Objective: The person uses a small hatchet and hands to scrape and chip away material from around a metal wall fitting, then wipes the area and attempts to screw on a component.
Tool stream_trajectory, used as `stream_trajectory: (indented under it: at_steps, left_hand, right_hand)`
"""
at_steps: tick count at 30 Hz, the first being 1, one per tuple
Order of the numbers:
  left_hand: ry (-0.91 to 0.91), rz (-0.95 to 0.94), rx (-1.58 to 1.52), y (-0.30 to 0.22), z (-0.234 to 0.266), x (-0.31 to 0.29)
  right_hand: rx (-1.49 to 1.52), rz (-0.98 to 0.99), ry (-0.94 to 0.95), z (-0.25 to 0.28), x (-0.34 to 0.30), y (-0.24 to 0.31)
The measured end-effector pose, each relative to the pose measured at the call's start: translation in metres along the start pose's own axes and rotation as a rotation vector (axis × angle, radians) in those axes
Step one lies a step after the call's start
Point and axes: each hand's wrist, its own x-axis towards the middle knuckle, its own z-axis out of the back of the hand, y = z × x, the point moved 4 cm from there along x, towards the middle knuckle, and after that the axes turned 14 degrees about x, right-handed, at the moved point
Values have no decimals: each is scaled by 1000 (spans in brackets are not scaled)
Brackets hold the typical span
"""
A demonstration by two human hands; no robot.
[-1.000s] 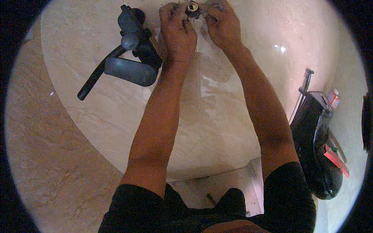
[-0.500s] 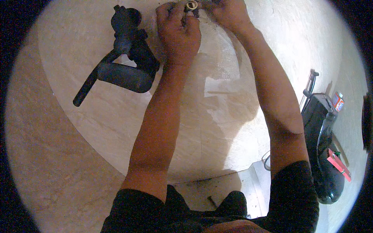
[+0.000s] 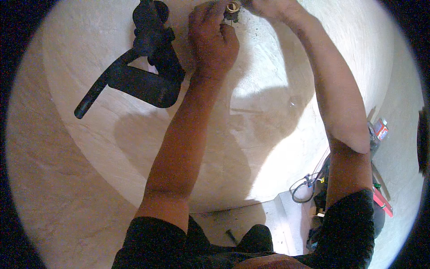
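Note:
Near the top edge, a brass ring-shaped fitting [image 3: 232, 7] sits in a dark, rough-edged hole in the beige tiled surface. Beside it is my left hand [image 3: 212, 42], its fingers curled and its thumb close below the ring. A thin sliver shows by the thumb tip, too small to name. Just right of the fitting, my right hand [image 3: 271, 8] is partly cut off by the top of the picture, so its fingertips are hidden. Left of my left hand is a matte black tap-like fixture [image 3: 152, 54] with a long bar handle.
At the right, partly behind my right arm, are a red bar [image 3: 383, 202], a red-and-white container [image 3: 380, 127] and dark items. A black cable loop [image 3: 302, 192] lies by a pale ledge [image 3: 286, 215]. Low in the middle is a small dark object [image 3: 231, 236].
The view has shifted slightly, so the fitting and both hands appear farther right. My right forearm has swung outward, covering more of the items at the right and uncovering the cable loop.

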Motion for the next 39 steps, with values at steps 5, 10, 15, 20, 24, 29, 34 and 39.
stream_trajectory:
  at_steps: [5, 10, 15, 20, 24, 29, 34, 39]
  left_hand:
    - [-41, -60, 14, 10, 0, -5]
    - [-102, -75, 15, 1, 2, 0]
    - [-136, -141, 27, -34, 34, 20]
    - [-110, -107, 90, -52, 50, 30]
    - [41, 83, 206, -74, 70, 52]
    - [112, 56, 228, -83, 62, 46]
    - [110, 43, 390, -78, 62, 25]
    - [43, -129, 436, -71, 67, 18]
  right_hand:
    - [-101, -253, 110, -2, 18, 25]
    - [-151, -291, 291, 6, 40, 39]
    - [-67, -399, 344, 17, 49, 84]
    - [-339, -66, 168, 32, 27, 119]
    - [-246, 186, -234, 38, -23, 91]
    - [-44, 179, -489, -2, -74, 97]
    - [-180, 188, -730, -29, -90, 95]
    - [-251, 277, -840, -44, -89, 100]
